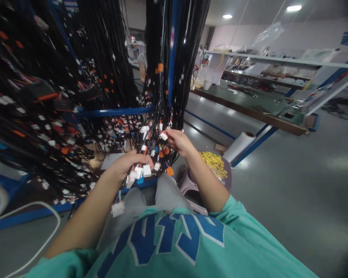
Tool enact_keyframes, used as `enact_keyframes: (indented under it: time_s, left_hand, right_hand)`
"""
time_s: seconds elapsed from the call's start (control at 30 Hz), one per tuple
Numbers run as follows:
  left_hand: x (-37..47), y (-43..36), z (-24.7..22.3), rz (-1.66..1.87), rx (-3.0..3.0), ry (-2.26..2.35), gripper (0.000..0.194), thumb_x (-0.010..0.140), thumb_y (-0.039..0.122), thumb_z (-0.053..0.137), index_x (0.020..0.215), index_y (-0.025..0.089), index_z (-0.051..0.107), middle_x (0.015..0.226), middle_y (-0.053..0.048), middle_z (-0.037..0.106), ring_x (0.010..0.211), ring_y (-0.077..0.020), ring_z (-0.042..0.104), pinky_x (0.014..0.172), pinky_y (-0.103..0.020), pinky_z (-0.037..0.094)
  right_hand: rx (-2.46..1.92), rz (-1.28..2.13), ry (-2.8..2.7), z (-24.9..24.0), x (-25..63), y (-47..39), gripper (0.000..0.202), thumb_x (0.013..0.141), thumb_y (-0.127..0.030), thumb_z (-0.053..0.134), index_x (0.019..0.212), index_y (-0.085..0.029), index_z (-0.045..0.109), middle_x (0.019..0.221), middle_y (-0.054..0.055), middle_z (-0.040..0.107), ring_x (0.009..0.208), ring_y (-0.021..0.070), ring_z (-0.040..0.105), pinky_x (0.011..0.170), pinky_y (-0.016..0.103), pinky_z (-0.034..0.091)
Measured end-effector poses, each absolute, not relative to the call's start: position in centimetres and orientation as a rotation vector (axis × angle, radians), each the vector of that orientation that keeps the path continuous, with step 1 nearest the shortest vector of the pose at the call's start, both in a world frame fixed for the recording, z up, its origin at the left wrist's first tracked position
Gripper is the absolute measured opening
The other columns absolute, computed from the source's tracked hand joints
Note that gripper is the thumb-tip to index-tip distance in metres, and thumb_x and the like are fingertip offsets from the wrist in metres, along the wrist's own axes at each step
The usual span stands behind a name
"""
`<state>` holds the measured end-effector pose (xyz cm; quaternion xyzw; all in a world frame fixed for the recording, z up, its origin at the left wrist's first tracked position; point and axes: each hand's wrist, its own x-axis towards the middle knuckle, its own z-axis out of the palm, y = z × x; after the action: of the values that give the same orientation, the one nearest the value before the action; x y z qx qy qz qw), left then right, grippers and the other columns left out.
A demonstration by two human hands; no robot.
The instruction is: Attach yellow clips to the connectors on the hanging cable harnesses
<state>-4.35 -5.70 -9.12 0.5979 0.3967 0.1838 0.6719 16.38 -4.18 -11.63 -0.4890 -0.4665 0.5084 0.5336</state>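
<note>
My left hand (132, 161) is closed around a bunch of wires that end in white connectors (147, 170) and a blue one (140, 180). My right hand (179, 141) pinches a white wire connector (163, 135) between thumb and fingertips. Between the two hands hang more wires with white plugs (145, 129) and orange connectors (169, 171). These belong to black wire harnesses (158, 42) that hang down in front of me. Another white connector (118, 209) dangles on its wires below my left hand, over my leg.
Dense rows of hanging harnesses (104, 42) fill the left side, with a blue rack bar (116, 112) across them. A stool (229, 179) at my right bears small yellow parts (213, 162). Behind it are a white roll (239, 146) and a green-topped workbench (240, 98).
</note>
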Motion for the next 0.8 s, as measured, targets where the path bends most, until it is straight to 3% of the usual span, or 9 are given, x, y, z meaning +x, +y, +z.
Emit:
enact_keyframes:
  time_s: [0.07, 0.13, 0.23, 0.37, 0.53, 0.7, 0.8]
  left_hand:
    - [-5.4, -6.2, -7.9, 0.43, 1.491, 1.011, 0.017, 0.051, 0.03, 0.065, 0.052, 0.012, 0.065, 0.049, -0.003, 0.055, 0.046, -0.0108, 0.045, 0.044, -0.021, 0.033]
    - [-6.6, -6.6, -6.7, 0.42, 1.634, 1.077, 0.017, 0.052, 0.031, 0.063, 0.051, 0.014, 0.065, 0.048, -0.001, 0.051, 0.047, -0.0104, 0.042, 0.045, -0.021, 0.03]
    - [-8.4, -7.0, -5.6, 0.365, 1.747, 1.083, 0.02, 0.055, 0.035, 0.062, 0.052, 0.016, 0.066, 0.05, -0.001, 0.051, 0.051, -0.0118, 0.042, 0.048, -0.022, 0.03]
    - [-10.9, -7.2, -5.0, 0.327, 1.716, 1.026, 0.026, 0.059, 0.041, 0.061, 0.053, 0.016, 0.064, 0.054, -0.002, 0.053, 0.053, -0.0133, 0.044, 0.051, -0.023, 0.033]
    - [-14.9, -6.9, -4.0, 0.336, 1.779, 0.976, 0.028, 0.065, 0.043, 0.06, 0.056, 0.017, 0.066, 0.061, -0.003, 0.06, 0.063, -0.0163, 0.051, 0.06, -0.023, 0.037]
    - [-17.3, -5.8, -3.5, 0.317, 1.847, 1.027, 0.029, 0.065, 0.045, 0.059, 0.057, 0.018, 0.066, 0.059, -0.001, 0.058, 0.058, -0.0147, 0.047, 0.056, -0.022, 0.036]
    - [-18.4, -4.2, -4.3, 0.361, 1.861, 1.18, 0.031, 0.067, 0.049, 0.061, 0.066, 0.019, 0.067, 0.071, -0.003, 0.065, 0.069, -0.0198, 0.055, 0.064, -0.024, 0.042]
  right_hand:
    - [-1.314, 0.728, -1.204, -11.6, 17.6, -3.1, 0.023, 0.082, -0.038, 0.054, 0.087, -0.018, 0.062, 0.058, -0.004, 0.051, 0.049, 0.0081, 0.041, 0.051, 0.021, 0.035]
    - [-1.483, 0.297, -1.314, -10.9, 19.0, -1.6, 0.03, 0.081, -0.032, 0.053, 0.107, -0.02, 0.062, 0.077, 0.002, 0.063, 0.066, 0.0133, 0.054, 0.066, 0.026, 0.042]
    - [-1.614, -0.112, -1.52, -8.2, 20.0, 0.8, 0.049, 0.084, -0.031, 0.049, 0.133, -0.024, 0.047, 0.087, 0.006, 0.068, 0.073, 0.0184, 0.059, 0.071, 0.031, 0.043]
    - [-1.568, -0.409, -1.773, -2.8, 18.5, 4.0, 0.059, 0.086, -0.027, 0.049, 0.143, -0.024, 0.033, 0.1, 0.011, 0.068, 0.078, 0.0202, 0.062, 0.07, 0.03, 0.043]
    - [-1.546, -0.67, -1.883, 3.4, 15.2, 7.5, 0.065, 0.086, -0.025, 0.054, 0.145, -0.027, 0.029, 0.097, 0.01, 0.069, 0.086, 0.0231, 0.063, 0.072, 0.032, 0.041]
    - [-1.384, -0.796, -1.998, 6.5, 13.1, 9.7, 0.043, 0.084, -0.022, 0.051, 0.127, -0.02, 0.051, 0.098, 0.009, 0.069, 0.087, 0.0209, 0.061, 0.074, 0.032, 0.039]
    - [-1.379, -0.838, -2.054, 7.0, 12.4, 10.0, 0.033, 0.084, -0.024, 0.051, 0.115, -0.018, 0.058, 0.092, 0.01, 0.069, 0.086, 0.0222, 0.061, 0.073, 0.034, 0.038]
